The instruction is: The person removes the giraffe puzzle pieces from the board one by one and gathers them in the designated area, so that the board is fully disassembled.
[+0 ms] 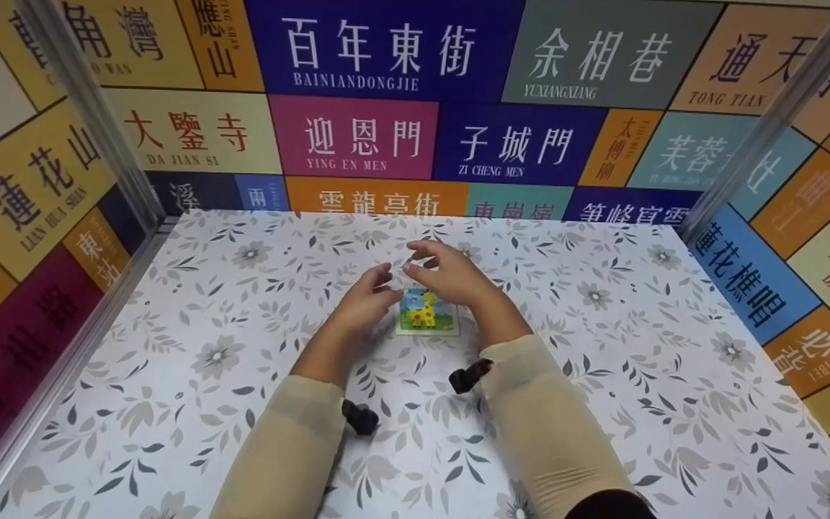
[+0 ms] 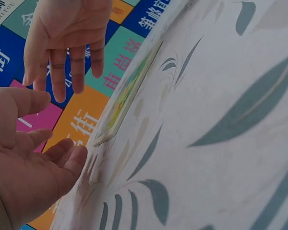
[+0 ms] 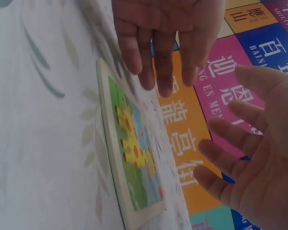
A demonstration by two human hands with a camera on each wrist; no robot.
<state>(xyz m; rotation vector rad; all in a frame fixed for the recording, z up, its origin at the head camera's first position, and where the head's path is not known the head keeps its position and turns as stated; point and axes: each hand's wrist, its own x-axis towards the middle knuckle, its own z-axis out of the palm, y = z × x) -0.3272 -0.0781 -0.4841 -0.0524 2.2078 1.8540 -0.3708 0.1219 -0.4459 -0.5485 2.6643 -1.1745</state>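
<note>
Head view: from above and behind the left hand (image 1: 366,299) and right hand (image 1: 452,277), farthest off, facing forward and down across the table (image 1: 192,404) to the wall (image 1: 354,137).
Left wrist camera (image 1: 362,418): just behind the left hand, inner side, low, turned sideways, facing forward past its fingers.
Right wrist camera (image 1: 465,378): just behind the right hand, inner side, turned the opposite way; the board (image 3: 132,148) looms larger here.
Board and hands: shared by all three views.
Orange panel (image 1: 379,194): beyond the hands, likewise shared.
</note>
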